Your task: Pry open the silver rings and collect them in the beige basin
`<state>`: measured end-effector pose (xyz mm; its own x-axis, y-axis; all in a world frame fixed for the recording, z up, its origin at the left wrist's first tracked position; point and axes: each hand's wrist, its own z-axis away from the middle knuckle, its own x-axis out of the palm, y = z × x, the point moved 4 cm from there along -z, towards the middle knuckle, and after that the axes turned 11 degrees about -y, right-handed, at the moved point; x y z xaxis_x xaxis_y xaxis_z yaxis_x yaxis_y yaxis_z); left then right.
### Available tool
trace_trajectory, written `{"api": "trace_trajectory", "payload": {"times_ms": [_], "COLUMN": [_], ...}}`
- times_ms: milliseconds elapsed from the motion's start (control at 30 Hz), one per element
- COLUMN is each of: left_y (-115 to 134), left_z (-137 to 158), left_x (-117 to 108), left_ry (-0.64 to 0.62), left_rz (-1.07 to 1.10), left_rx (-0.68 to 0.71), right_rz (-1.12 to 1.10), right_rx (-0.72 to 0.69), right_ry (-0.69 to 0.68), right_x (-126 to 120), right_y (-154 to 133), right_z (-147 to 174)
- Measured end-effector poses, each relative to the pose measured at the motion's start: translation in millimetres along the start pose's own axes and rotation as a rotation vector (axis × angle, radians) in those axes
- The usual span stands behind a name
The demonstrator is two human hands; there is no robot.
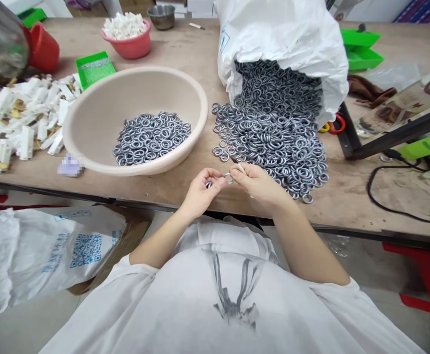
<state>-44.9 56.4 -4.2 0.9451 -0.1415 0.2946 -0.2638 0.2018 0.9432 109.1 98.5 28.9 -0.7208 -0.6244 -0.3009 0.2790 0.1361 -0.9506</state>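
Observation:
Near the table's front edge, my left hand pinches a grey ring between thumb and fingers, and more dark ring shapes show inside its curled fingers. My right hand is closed against the other side of that ring. It grips a thin pale stick, whose kind I cannot make out. Just beyond my right hand spreads a heap of grey rings, spilling from a white sack lying on its side. To the left, a beige basin holds a smaller pile of similar rings.
White plastic parts are heaped at the left, beside a green tray. A red bowl of white pieces and a metal bowl stand at the back. A black metal frame and a cable are on the right.

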Motion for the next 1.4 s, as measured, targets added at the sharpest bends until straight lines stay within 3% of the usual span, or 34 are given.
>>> {"api": "trace_trajectory", "payload": {"times_ms": [133,300,433,567,667,833,1000,1133,1300,1400], "left_y": [0,1,1,6,8,7,7,9,16,17], "left_z": [1,2,5,9,11,11,12,15,23,22], "left_x": [11,22,28,31,31,28,27,29,36,31], "left_ry": [-0.087,-0.063,-0.086,-0.125,-0.133,-0.093,-0.101,-0.137,-0.275,-0.253], "left_rz": [-0.116,0.053,0.158,0.216,0.26,0.299,0.3,0.303,0.296,0.295], "left_rx": [0.076,0.09,0.021,-0.002,-0.034,-0.044,-0.043,-0.026,-0.007,-0.026], "right_rz": [-0.253,-0.257,-0.147,-0.072,0.148,0.469,0.537,0.446,0.312,0.451], "right_rx": [-0.024,-0.094,-0.141,-0.142,-0.159,-0.234,-0.21,-0.174,-0.039,0.042], "right_ry": [-0.007,0.217,0.244,0.318,0.371,0.312,0.264,0.224,0.316,0.322], "right_x": [15,35,40,30,26,35,37,33,10,-2], "right_y": [-5,-3,-2,-4,-10,-20,-25,-19,2,5], "right_z": [7,8,12,17,23,31,31,27,13,-9]}}
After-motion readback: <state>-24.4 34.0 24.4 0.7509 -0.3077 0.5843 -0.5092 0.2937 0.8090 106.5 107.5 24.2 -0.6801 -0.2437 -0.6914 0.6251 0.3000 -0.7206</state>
